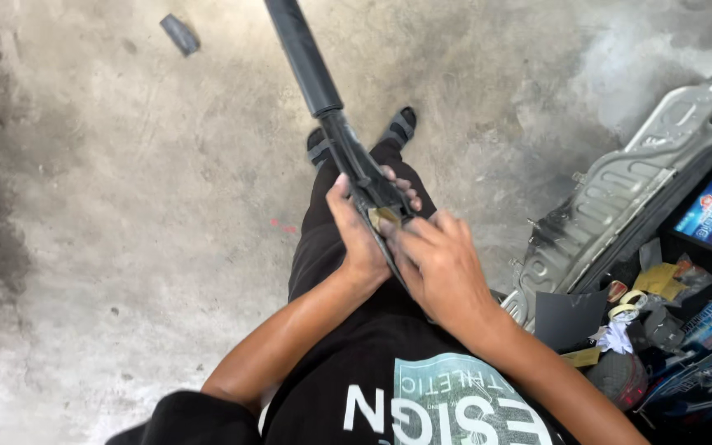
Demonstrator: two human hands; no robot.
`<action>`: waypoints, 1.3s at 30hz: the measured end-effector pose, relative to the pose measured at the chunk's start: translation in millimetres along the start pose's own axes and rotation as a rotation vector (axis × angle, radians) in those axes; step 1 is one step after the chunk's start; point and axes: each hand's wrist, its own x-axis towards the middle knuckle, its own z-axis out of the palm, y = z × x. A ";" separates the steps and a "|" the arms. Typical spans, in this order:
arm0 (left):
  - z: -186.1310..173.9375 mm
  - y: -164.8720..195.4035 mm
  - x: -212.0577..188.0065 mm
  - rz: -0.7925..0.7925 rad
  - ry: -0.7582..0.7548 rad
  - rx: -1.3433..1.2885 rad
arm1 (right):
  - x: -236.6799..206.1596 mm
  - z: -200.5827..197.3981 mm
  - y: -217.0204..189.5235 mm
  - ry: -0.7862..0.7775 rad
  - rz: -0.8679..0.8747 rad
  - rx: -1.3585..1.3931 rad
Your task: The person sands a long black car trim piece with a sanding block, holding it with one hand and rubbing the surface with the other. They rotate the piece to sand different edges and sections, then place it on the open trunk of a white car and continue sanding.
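- A long black bar (323, 99) is gripped near its lower end by the left hand (360, 239), fingers curled shut around it;
- the right hand (442, 264) is pressed against the same end, fingertips pinched on a small tan piece (384, 217).

Open floor (125, 247) left; cluttered trunk (661, 313) right.
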 end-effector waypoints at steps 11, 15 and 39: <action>3.0 2.3 -5.4 0.002 -0.009 0.039 | -5.9 9.9 8.2 -0.032 -0.002 -0.023; 1.7 4.9 -3.6 -0.006 0.008 0.041 | 2.2 2.8 -6.3 -0.014 -0.017 -0.039; -6.9 8.6 -10.2 0.013 0.035 0.073 | -14.9 18.0 5.4 -0.036 -0.079 0.008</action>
